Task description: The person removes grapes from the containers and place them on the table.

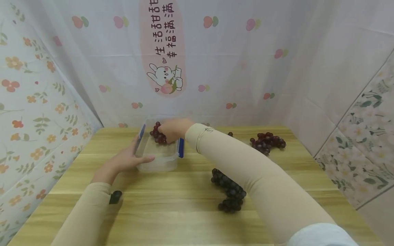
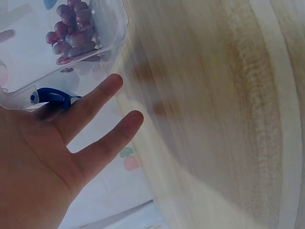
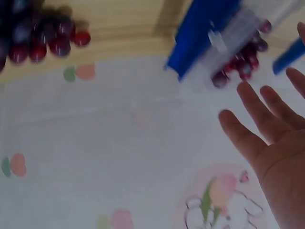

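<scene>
A clear plastic box (image 1: 160,164) with blue side clips (image 1: 181,148) stands at the back left of the table. Inside lies a bunch of red grapes (image 1: 158,136), also seen through the wall in the left wrist view (image 2: 74,33). My left hand (image 1: 129,158) is at the box's left side, thumb along the front corner; its fingers (image 2: 102,93) look straight and spread in the left wrist view. Over the box, partly covering the grapes, is my right hand (image 1: 174,130). In the right wrist view its fingers (image 3: 257,112) are extended, with nothing pinched between them.
A black grape bunch (image 1: 229,191) lies on the table (image 1: 160,212) right of the middle. Another dark red bunch (image 1: 267,141) sits at the back right. One grape (image 1: 230,134) shows behind my right sleeve. A printed cloth (image 1: 246,68) hangs behind the table.
</scene>
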The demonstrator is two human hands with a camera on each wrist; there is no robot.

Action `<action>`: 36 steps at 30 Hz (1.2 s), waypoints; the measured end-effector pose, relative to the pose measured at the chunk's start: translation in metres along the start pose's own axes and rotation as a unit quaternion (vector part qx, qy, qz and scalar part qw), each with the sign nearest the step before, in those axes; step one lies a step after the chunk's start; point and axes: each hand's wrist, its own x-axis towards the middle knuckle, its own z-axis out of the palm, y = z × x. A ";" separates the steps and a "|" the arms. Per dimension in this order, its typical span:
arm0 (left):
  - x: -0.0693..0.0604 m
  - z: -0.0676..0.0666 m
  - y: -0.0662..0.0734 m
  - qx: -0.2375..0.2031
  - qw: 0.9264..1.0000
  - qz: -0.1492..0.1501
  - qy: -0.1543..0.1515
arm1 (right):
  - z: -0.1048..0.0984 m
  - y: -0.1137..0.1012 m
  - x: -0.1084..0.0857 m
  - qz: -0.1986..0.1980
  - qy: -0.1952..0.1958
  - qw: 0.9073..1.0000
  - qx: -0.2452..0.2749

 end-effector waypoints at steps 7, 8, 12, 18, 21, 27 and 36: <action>-0.001 -0.001 0.005 0.003 1.000 -0.007 -0.009 | 0.027 -0.001 0.012 0.035 -0.008 0.998 0.048; -0.001 -0.002 0.005 0.003 1.000 -0.008 -0.009 | 0.031 -0.002 0.013 0.038 -0.006 0.998 0.052; -0.002 -0.002 0.007 0.008 1.000 -0.009 -0.009 | 0.043 -0.002 0.015 0.054 -0.023 0.995 0.079; 0.001 -0.001 0.006 0.011 1.000 -0.010 -0.003 | 0.051 0.000 0.019 0.085 -0.039 0.988 0.124; 0.001 0.000 0.006 0.008 1.000 -0.013 -0.004 | 0.053 -0.001 0.020 0.086 -0.028 0.986 0.138; 0.001 0.004 0.006 0.000 1.000 -0.009 -0.009 | 0.062 -0.004 0.024 0.106 -0.034 0.984 0.139; -0.001 0.001 0.007 0.004 1.000 -0.006 0.002 | 0.067 -0.014 0.031 0.112 0.008 0.992 0.063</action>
